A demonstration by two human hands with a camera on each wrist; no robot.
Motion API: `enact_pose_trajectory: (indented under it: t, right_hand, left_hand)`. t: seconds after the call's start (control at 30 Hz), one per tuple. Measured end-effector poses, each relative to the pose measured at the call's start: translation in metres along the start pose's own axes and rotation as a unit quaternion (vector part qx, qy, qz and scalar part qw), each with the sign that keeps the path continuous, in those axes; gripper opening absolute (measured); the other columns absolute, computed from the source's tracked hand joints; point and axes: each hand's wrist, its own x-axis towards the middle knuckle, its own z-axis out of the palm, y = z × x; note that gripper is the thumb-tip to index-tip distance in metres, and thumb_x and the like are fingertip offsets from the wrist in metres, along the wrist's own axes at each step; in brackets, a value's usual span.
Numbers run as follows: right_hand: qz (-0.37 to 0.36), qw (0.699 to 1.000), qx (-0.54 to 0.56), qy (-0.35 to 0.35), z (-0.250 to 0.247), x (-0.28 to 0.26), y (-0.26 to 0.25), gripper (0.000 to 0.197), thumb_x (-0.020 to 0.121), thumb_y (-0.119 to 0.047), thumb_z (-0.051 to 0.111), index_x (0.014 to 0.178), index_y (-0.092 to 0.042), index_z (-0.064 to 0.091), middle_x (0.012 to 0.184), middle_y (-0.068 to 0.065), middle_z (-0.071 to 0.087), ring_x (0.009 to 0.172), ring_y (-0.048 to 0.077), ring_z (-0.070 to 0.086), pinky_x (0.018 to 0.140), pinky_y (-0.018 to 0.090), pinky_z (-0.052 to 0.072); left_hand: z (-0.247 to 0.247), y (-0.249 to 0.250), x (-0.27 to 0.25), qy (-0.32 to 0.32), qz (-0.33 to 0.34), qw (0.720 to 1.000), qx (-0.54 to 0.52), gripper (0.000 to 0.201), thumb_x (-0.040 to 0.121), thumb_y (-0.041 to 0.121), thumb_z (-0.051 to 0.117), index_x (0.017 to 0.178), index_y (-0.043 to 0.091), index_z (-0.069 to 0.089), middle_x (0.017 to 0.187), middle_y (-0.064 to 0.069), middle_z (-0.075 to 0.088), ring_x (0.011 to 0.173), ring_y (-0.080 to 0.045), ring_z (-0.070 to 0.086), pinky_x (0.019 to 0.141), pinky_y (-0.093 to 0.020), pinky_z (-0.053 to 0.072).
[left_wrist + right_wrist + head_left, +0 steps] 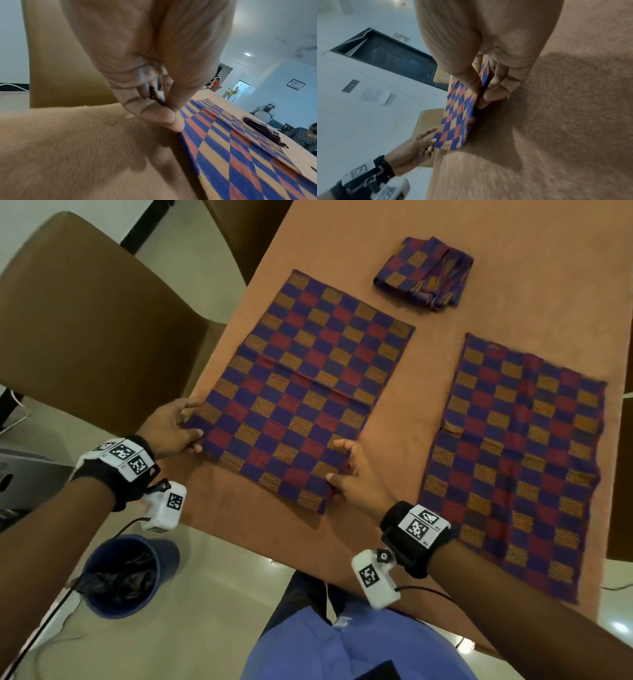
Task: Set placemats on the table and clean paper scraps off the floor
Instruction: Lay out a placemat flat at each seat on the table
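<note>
Both hands pinch the near corners of one checkered placemat [301, 392]: left hand [171, 429], right hand [359, 477], on the table [479, 268].

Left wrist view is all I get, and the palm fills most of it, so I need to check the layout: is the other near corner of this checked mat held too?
Observer: Yes. The right hand pinches the near right corner of the left placemat; the left hand pinches the near left one.
Operator: Any other mat already spread?
Observer: One, the right placemat, lies flat beside it, with bare table between them.
Operator: I see a dark folded pile beyond. More mats?
Observer: The folded placemats show the same checks.
Operator: Anything for scraps?
Observer: A blue bin with a dark liner stands on the floor, below the left wrist.
</note>
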Motion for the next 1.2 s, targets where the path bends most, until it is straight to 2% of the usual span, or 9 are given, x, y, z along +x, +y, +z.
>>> enact_pose_trajectory:
  t: [0.07, 0.23, 0.37, 0.5, 0.63, 0.8, 0.93, 1.07, 1.2]
  right_hand:
    - [-0.011, 1.0, -0.006, 0.0, 0.003, -0.004, 0.007, 0.047, 0.09, 0.012, 0.052, 0.125, -0.016, 0.039, 0.119, -0.007, 0.058, 0.108, 0.008, 0.06, 0.082, 0.032, 0.057]
    - [-0.004, 0.998, -0.055, 0.017, 0.001, -0.009, 0.013, 0.047, 0.088, 0.009, 0.056, 0.117, -0.023, 0.04, 0.123, -0.002, 0.057, 0.109, 0.015, 0.061, 0.074, 0.027, 0.056]
    - [-0.031, 0.987, -0.158, -0.008, -0.003, -0.014, 0.009, 0.049, 0.088, 0.0, 0.062, 0.118, -0.031, 0.039, 0.122, -0.008, 0.054, 0.113, 0.01, 0.058, 0.096, 0.033, 0.052]
    - [-0.037, 0.972, -0.23, 0.035, -0.005, -0.014, 0.004, 0.043, 0.093, -0.011, 0.061, 0.127, -0.024, 0.039, 0.089, -0.021, 0.047, 0.078, -0.005, 0.052, 0.07, 0.003, 0.046]
    - [-0.077, 0.94, -0.312, 0.113, -0.016, 0.0, 0.0, 0.056, 0.09, -0.026, 0.064, 0.14, -0.019, 0.038, 0.126, -0.001, 0.054, 0.118, 0.017, 0.052, 0.104, 0.038, 0.045]
    - [-0.152, 0.826, -0.527, 0.128, -0.034, 0.023, -0.026, 0.077, 0.091, -0.044, 0.057, 0.153, -0.013, 0.022, 0.16, 0.006, 0.022, 0.146, 0.023, 0.022, 0.117, 0.034, 0.02]
    - [-0.077, 0.801, -0.59, 0.068, -0.039, 0.035, -0.022, 0.081, 0.092, -0.056, 0.05, 0.154, -0.019, 0.014, 0.164, -0.001, 0.007, 0.15, 0.025, 0.009, 0.118, 0.049, 0.022]
    - [-0.09, 0.806, -0.58, 0.074, -0.045, 0.022, -0.019, 0.071, 0.092, -0.047, 0.054, 0.15, -0.017, 0.029, 0.163, 0.001, 0.014, 0.148, 0.026, 0.019, 0.114, 0.05, 0.029]
    - [-0.127, 0.84, -0.517, 0.104, -0.064, -0.014, -0.016, 0.04, 0.093, -0.035, 0.055, 0.126, -0.014, 0.061, 0.144, 0.003, 0.049, 0.13, 0.022, 0.046, 0.105, 0.037, 0.037]
  left_hand:
    - [0.005, -0.006, -0.003, 0.005, -0.009, 1.0, -0.007, 0.059, 0.09, -0.01, 0.052, 0.141, 0.018, 0.041, 0.131, -0.011, 0.056, 0.06, -0.023, 0.058, 0.046, -0.02, 0.054]
    - [0.011, -0.012, -0.014, 0.018, -0.023, 0.999, 0.02, 0.062, 0.087, -0.011, 0.054, 0.138, 0.021, 0.041, 0.137, -0.007, 0.054, 0.076, -0.028, 0.066, 0.052, -0.028, 0.057]
    - [0.017, -0.016, -0.03, 0.034, -0.008, 0.991, 0.127, 0.073, 0.082, -0.005, 0.062, 0.142, 0.025, 0.035, 0.136, -0.006, 0.055, 0.104, -0.029, 0.065, 0.085, -0.044, 0.057]
    - [0.022, -0.012, -0.038, 0.069, -0.004, 0.959, 0.276, 0.075, 0.078, 0.017, 0.071, 0.143, 0.024, 0.032, 0.132, -0.012, 0.053, 0.117, -0.035, 0.054, 0.098, -0.051, 0.047]
    - [0.034, 0.006, -0.04, 0.105, 0.059, 0.915, 0.385, 0.071, 0.08, 0.033, 0.068, 0.141, 0.024, 0.034, 0.138, -0.014, 0.04, 0.126, -0.038, 0.04, 0.099, -0.053, 0.042]
    - [0.08, 0.029, -0.031, 0.043, 0.16, 0.899, 0.404, 0.063, 0.083, 0.042, 0.06, 0.141, 0.032, 0.037, 0.152, -0.006, 0.032, 0.141, -0.031, 0.026, 0.109, -0.054, 0.034]
    - [0.123, 0.051, -0.035, -0.001, 0.224, 0.884, 0.411, 0.054, 0.086, 0.039, 0.059, 0.138, 0.031, 0.045, 0.151, -0.003, 0.034, 0.143, -0.029, 0.02, 0.105, -0.056, 0.033]
    - [0.153, 0.062, -0.05, -0.001, 0.232, 0.872, 0.431, 0.048, 0.086, 0.041, 0.057, 0.132, 0.028, 0.05, 0.142, 0.0, 0.04, 0.138, -0.025, 0.028, 0.104, -0.053, 0.031]
    - [0.173, 0.07, -0.064, -0.032, 0.238, 0.878, 0.414, 0.039, 0.087, 0.042, 0.055, 0.125, 0.03, 0.056, 0.131, 0.001, 0.048, 0.126, -0.025, 0.04, 0.098, -0.05, 0.036]
